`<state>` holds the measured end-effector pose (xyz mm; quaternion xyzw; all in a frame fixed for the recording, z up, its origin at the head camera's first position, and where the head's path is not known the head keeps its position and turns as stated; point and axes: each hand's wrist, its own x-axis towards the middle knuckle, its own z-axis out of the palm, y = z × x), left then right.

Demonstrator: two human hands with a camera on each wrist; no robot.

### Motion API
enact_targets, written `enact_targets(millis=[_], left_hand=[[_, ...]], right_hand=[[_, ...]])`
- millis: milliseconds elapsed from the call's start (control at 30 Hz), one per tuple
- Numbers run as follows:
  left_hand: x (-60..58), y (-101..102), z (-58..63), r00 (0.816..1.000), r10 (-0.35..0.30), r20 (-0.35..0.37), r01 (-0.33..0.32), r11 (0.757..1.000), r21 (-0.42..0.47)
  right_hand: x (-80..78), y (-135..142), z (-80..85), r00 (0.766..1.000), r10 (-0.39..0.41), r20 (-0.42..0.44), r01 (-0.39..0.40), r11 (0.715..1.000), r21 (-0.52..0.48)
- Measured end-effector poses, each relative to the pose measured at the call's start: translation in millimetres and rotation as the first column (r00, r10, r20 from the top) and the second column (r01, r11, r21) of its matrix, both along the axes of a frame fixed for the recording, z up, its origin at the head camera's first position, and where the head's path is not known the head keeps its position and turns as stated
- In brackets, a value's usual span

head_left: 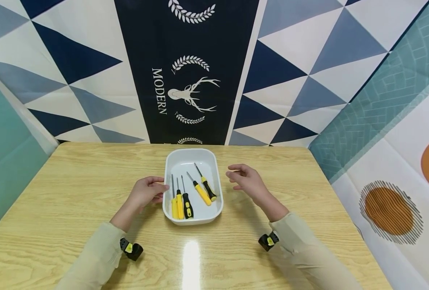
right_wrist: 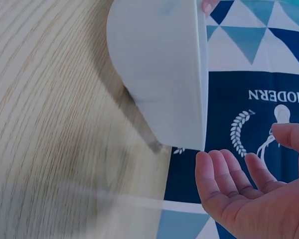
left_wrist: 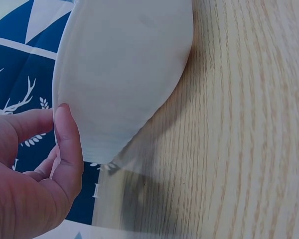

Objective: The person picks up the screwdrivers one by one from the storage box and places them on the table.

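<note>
A white rectangular tray (head_left: 179,164) with rounded corners stands on the wooden table. Inside it lie several screwdrivers with yellow and black handles. Three, among them a black-handled screwdriver (head_left: 188,206), lie side by side on the left; a yellow-handled screwdriver (head_left: 202,194) and a yellow-and-black screwdriver (head_left: 209,189) slant on the right. My left hand (head_left: 145,194) pinches the tray's left rim between thumb and fingers, as the left wrist view (left_wrist: 67,144) also shows. Off the tray's right side, my right hand (head_left: 249,183) hovers with relaxed, slightly bent fingers, holding nothing.
The wooden table (head_left: 73,201) extends to both sides and in front of the tray. Behind its back edge hangs a patterned cloth (head_left: 189,80) with triangles and a deer head. More patterned cloth (head_left: 388,193) hangs at the right.
</note>
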<state>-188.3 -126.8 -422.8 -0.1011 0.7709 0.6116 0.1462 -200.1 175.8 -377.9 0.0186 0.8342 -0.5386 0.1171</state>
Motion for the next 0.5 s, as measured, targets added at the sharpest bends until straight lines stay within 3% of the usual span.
enact_targets(millis=[500], left_hand=[[-0.9, 1, 1.4, 1.000, -0.007, 0.017, 0.007, 1.000, 0.007]], right_hand=[[3.1, -20, 4.6, 0.998, 0.060, 0.012, -0.059, 0.998, -0.025]])
